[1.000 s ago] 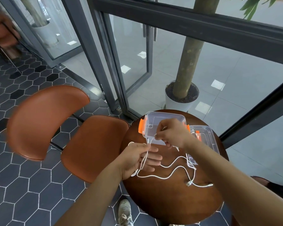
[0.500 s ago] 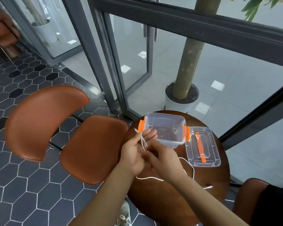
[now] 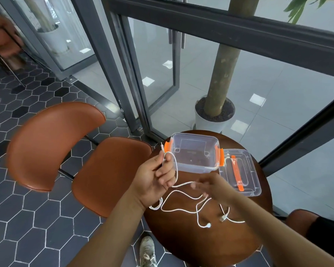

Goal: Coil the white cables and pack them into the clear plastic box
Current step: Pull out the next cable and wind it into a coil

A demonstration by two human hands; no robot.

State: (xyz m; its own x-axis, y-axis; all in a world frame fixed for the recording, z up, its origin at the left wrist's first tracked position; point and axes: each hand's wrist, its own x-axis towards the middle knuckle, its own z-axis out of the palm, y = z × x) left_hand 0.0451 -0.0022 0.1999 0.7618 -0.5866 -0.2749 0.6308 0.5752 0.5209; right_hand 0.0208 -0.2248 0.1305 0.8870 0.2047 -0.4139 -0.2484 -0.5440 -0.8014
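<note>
1. Chair (image 3: pixel 112 170), orange seat, stands left of the counter (image 3: pixel 201 247). No part in the task.
2. Left grip (image 3: pixel 156 174) is raised at the counter's left edge, just beside the box. Thumb and fingers pinch the white cable (image 3: pixel 174 210) near one plug end, plug pointing up. One loop drapes round the fingers.
3. Rest of the cable lies slack in loose bends on the counter, w/ two connector ends toward the front. One cable or two: can't tell.
4. Clear plastic box (image 3: pixel 195 153) sits open at the back of the counter. No cable seen inside.
5. Right grip (image 3: pixel 210 186) is motion-blurred, low over the counter, close to the cable run from the left grip. Holding it or not: cannot tell.
6. Lid (image 3: pixel 245 182) lies flat just right of the box.
7. Assessment: early stage. Approx. one turn wound, most length uncoiled, nothing packed.
</note>
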